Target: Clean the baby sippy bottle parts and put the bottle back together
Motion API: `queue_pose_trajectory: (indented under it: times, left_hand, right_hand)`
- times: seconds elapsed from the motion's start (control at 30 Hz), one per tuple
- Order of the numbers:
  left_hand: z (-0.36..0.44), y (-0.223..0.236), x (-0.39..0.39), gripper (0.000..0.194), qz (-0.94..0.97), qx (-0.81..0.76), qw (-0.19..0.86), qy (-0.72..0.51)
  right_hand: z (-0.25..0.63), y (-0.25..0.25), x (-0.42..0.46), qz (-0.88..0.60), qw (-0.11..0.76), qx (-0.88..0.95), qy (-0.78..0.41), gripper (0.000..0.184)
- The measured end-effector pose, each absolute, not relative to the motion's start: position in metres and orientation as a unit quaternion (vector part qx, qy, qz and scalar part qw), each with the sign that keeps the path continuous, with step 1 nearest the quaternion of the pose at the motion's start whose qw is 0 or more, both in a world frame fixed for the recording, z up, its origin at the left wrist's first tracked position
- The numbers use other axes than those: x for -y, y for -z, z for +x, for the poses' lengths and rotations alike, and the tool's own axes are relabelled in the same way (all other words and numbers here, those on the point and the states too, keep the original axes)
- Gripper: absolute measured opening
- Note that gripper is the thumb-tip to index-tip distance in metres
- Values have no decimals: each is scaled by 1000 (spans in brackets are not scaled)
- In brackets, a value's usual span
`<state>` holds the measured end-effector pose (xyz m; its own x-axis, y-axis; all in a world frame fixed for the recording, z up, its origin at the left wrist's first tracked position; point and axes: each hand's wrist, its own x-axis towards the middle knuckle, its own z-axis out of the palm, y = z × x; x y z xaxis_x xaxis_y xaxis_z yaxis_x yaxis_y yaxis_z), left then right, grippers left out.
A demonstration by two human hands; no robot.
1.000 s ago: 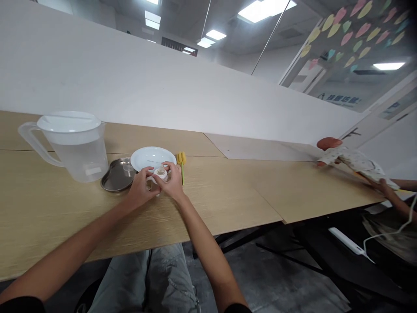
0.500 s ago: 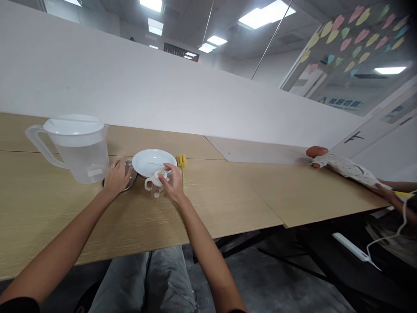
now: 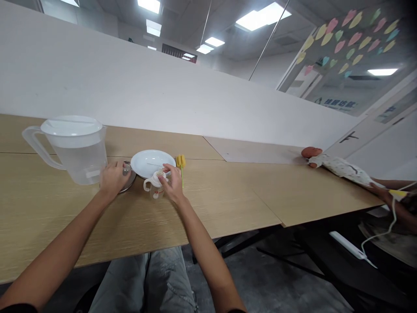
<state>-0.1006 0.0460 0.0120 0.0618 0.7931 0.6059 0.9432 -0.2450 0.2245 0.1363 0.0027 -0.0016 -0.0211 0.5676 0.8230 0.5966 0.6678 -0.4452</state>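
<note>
left hand (image 3: 111, 179) now away from the lidded cup (image 3: 156, 190), at the metal tray (image 3: 131, 179)

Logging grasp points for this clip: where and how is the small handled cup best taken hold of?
Likely by the handle of the upright cup, coming from the person's left: it juts out that way, uncovered, while the right hand is at the lid.

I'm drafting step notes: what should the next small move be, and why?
Probably lift the small clear piece from the metal tray with the left hand: that hand is right at it, while the right hand holds the white-topped bottle, likely keeping it steady.
</note>
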Motion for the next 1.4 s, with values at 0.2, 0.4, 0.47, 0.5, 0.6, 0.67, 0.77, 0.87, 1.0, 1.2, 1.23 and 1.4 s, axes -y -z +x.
queue_pose_trajectory:
  times: [0.2, 0.4, 0.47, 0.5, 0.6, 0.67, 0.77, 0.87, 1.0, 1.2, 1.23, 1.4]
  left_hand:
    - [-84, -31, -21, 27, -684, 338, 307, 569]
    - [-47, -19, 12, 41, -804, 130, 231, 532]
    - [-41, -15, 16, 53, -800, 143, 193, 550]
    - [-39, -13, 16, 60, -791, 160, 175, 564]
    - [-36, -7, 12, 69, -781, 217, 114, 574]
    - [-35, -2, 10, 62, -790, 257, 58, 554]
    - [-34, 6, 8, 54, -788, 318, -37, 526]
    - [-34, 9, 8, 54, -778, 344, -90, 518]
    - [-35, 10, 7, 52, -775, 348, -104, 517]
    - [-36, 12, 6, 54, -775, 358, -117, 508]
    - [-36, 13, 6, 55, -773, 361, -121, 507]
    - [-33, 14, 6, 56, -755, 369, -149, 521]
  right_hand:
    - [135, 1, 1, -342, 619, 685, 173, 50]
    - [130, 7, -2, -279, 565, 707, 321, 64]
    - [130, 10, -4, -292, 558, 710, 315, 61]
    - [131, 11, -5, -311, 559, 708, 298, 62]
    - [132, 12, -8, -394, 559, 692, 231, 68]
    - [133, 12, -8, -425, 549, 691, 203, 68]
    - [133, 12, -9, -420, 534, 710, 184, 66]
    - [132, 14, -10, -404, 540, 718, 174, 67]
    - [132, 16, -9, -389, 556, 719, 153, 68]
    - [130, 15, -7, -408, 545, 721, 128, 67]
    - [129, 15, -6, -410, 545, 720, 126, 67]
    - [127, 18, -6, -411, 555, 710, 135, 62]
